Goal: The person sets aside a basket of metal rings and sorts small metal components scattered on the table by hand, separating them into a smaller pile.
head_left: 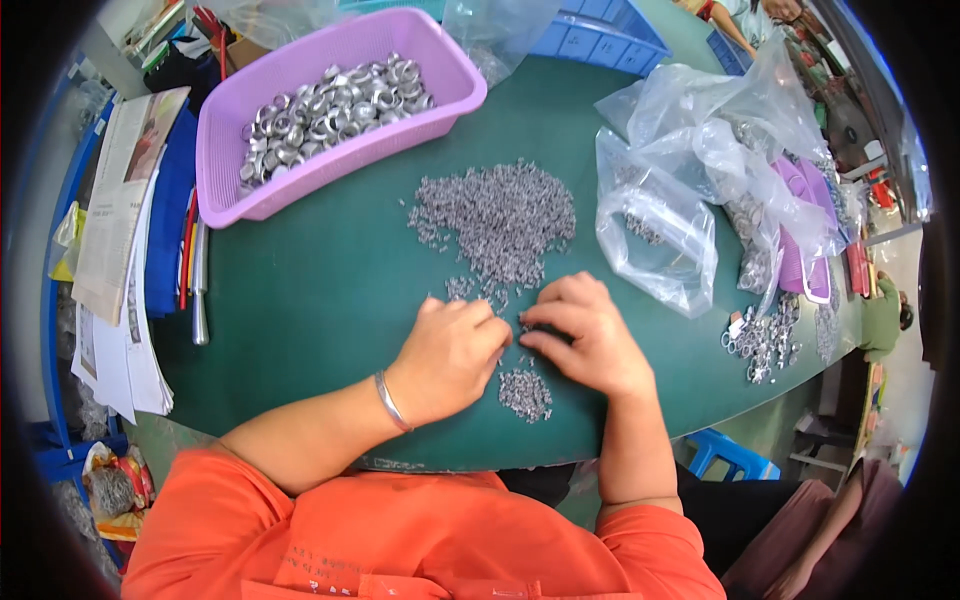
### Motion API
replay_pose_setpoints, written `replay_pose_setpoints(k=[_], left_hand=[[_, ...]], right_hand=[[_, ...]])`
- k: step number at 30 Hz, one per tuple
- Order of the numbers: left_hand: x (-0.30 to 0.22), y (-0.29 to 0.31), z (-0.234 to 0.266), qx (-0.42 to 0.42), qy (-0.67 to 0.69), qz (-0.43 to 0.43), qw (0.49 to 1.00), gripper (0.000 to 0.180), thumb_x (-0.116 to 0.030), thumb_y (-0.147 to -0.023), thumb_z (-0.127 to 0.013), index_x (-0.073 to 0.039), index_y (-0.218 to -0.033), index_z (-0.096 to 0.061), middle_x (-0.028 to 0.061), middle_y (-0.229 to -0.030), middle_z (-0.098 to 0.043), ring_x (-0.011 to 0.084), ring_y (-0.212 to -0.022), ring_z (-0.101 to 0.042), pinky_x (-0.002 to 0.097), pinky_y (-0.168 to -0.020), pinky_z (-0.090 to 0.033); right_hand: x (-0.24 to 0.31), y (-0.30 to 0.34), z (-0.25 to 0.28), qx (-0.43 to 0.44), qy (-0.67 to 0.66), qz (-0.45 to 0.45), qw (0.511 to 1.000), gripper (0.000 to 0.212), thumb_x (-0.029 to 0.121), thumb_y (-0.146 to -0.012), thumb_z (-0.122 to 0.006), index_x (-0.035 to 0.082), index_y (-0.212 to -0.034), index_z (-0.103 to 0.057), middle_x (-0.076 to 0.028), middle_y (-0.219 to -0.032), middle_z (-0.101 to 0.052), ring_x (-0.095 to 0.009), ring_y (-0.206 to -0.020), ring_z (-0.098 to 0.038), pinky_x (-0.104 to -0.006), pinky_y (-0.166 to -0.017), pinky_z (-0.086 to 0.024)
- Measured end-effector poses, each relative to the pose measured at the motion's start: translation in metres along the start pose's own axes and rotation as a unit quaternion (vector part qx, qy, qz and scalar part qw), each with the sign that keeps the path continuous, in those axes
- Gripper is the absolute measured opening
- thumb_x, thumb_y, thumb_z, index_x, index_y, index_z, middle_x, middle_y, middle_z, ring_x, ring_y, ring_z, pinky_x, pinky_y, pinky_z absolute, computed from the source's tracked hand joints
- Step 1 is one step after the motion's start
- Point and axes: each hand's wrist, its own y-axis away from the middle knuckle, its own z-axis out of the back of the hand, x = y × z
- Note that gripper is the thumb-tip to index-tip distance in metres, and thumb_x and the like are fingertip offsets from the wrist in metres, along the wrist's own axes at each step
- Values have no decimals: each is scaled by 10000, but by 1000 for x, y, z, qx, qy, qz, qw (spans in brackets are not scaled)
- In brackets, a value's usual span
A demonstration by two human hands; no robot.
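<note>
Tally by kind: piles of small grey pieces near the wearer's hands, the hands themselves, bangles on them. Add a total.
Grey-piece piles: 2 (large pile, small pile)
Hands: 2 (left hand, right hand)
Bangles: 1 (silver bangle)
Total: 5

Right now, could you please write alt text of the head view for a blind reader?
The person's left hand and right hand are close together over a green table, between a large pile of small grey parts and a smaller pile nearer the person. A purple basket of metal rings stands at upper left; clear plastic bags lie at right.
</note>
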Motion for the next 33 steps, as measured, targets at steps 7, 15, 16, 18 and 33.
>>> replay_pose_setpoints(k=[7,15,16,18,33], left_hand=[[9,-1,-11,-9,9,-2,1000,81,-150,-815,-714,-155,-841,-637,23,-789,-561,245,-738,-608,420,-664,-393],[5,8,-15,-30,3,-7,1000,99,-149,-821,-677,-114,-853,-590,59,-821,-595,278,-762,-636,448,-679,-422],[5,11,-14,-31,4,-8,999,104,-145,-814,-677,-114,-868,-593,60,-835,-597,279,-761,-637,450,-691,-421],[11,13,-21,-21,-3,-11,1000,102,-173,-827,-692,-136,-881,-614,33,-843,-582,246,-770,-628,422,-703,-417],[12,4,-16,-26,11,-16,999,68,-177,-844,-708,-184,-881,-651,-10,-807,-577,208,-743,-633,389,-697,-403]], right_hand=[[-13,3,-6,28,3,4,1000,102,100,-779,-768,105,-870,-724,-47,-912,-649,-282,-881,-585,-405,-773,-421],[-1,0,-8,26,15,17,999,288,136,-770,-812,84,-1041,-732,-75,-963,-668,-292,-874,-618,-397,-763,-438],[-3,2,-12,31,3,12,999,306,139,-769,-816,73,-1055,-731,-87,-960,-665,-303,-874,-617,-403,-765,-448],[-6,6,-16,33,-18,-6,999,316,137,-766,-822,46,-1055,-731,-117,-951,-655,-330,-871,-613,-421,-770,-477],[-5,5,-10,19,-55,-59,997,185,50,-792,-782,23,-969,-737,-126,-963,-654,-310,-905,-644,-384,-779,-528]])
